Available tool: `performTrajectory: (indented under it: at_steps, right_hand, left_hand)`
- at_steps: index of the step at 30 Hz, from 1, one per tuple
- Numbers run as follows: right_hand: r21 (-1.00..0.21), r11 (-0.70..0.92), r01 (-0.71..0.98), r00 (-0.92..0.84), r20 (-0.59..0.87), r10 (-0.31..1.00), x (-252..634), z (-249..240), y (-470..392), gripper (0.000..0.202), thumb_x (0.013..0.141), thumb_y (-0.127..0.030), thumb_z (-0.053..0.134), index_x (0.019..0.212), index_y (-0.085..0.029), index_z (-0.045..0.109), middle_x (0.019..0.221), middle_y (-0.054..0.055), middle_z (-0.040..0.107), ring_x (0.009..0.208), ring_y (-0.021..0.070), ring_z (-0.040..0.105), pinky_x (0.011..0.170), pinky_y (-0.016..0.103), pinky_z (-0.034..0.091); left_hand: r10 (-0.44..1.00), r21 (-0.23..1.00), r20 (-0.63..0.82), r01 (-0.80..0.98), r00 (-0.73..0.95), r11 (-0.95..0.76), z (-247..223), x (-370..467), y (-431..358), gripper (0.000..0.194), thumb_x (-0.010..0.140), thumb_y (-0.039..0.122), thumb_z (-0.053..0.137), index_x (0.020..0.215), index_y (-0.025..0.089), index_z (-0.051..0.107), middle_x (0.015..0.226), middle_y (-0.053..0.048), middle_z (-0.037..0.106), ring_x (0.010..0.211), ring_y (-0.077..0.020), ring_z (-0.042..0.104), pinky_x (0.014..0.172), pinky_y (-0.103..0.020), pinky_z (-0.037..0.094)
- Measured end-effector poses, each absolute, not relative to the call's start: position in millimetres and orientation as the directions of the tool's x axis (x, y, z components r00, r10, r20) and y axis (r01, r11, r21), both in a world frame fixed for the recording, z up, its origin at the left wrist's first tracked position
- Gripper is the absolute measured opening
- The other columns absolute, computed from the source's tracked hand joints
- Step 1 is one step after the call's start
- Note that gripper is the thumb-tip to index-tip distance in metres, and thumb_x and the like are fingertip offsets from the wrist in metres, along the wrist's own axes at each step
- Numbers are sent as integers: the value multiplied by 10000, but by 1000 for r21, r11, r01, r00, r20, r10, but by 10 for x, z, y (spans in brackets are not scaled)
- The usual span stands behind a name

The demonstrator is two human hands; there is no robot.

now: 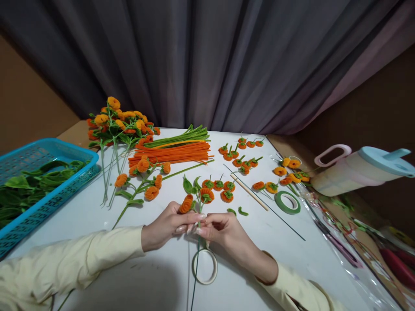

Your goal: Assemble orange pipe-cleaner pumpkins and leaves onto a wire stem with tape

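Both of my hands meet at the middle front of the white table. With closed fingers, my left hand (169, 223) pinches a thin dark green wire stem (195, 276) just below an orange fuzzy pumpkin (186, 204) and small green leaves (187, 185). My right hand (227, 231) is closed at the same spot, thumb and fingers pressed against the stem. A short strip runs from its fingers down to a roll of floral tape (215, 268), which stands beside the wire. Exactly how the tape meets the stem is hidden by the fingertips.
Orange pipe cleaners (171, 153) and green ones (186, 134) lie behind. Left are a finished pumpkin branch (139, 188) and a blue basket (92, 160) of leaves. Loose pumpkins (227, 196), a wooden stick (251, 194), green tape (296, 209), scissors (343, 250) and a tumbler (346, 172) are right.
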State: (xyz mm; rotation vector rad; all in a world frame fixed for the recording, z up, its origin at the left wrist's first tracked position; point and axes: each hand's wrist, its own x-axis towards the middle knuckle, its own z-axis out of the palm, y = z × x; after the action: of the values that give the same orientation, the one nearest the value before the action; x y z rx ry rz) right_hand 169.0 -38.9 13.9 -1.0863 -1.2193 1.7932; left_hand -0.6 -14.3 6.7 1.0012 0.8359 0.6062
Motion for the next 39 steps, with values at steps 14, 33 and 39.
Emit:
performTrajectory:
  at_steps: [14, 33, 39]
  right_hand:
    - [-912, -314, -264, -334, -219, 917, 1649, 148, -493, 296, 704, -331, 722, 533, -132, 586, 480, -25, 503, 476, 76, 401, 489, 230, 283]
    - [-968, -247, 50, -252, -251, 935, 1592, 291, -480, 336, 718, -403, 652, 533, -142, 547, 441, -43, 427, 445, 79, 328, 446, 224, 255]
    - [-975, -221, -1, -306, -210, 928, 1659, 259, -492, 284, 725, -385, 665, 593, -137, 623, 472, -36, 451, 468, 85, 349, 458, 226, 270]
  left_hand:
    - [744, 883, -170, -236, 646, 407, 119, -55, -108, 351, 674, 424, 647, 811, 101, 667, 616, -22, 543, 508, -96, 437, 450, -215, 315]
    - [710, 785, -355, 607, 608, -127, 703, 59, 273, 300, 709, 372, 607, 537, 131, 648, 505, -21, 630, 469, -112, 508, 448, -178, 348]
    - [732, 821, -294, 554, 615, -136, 714, 24, 172, 298, 742, 358, 587, 586, 114, 659, 548, -27, 635, 517, -123, 530, 477, -184, 363]
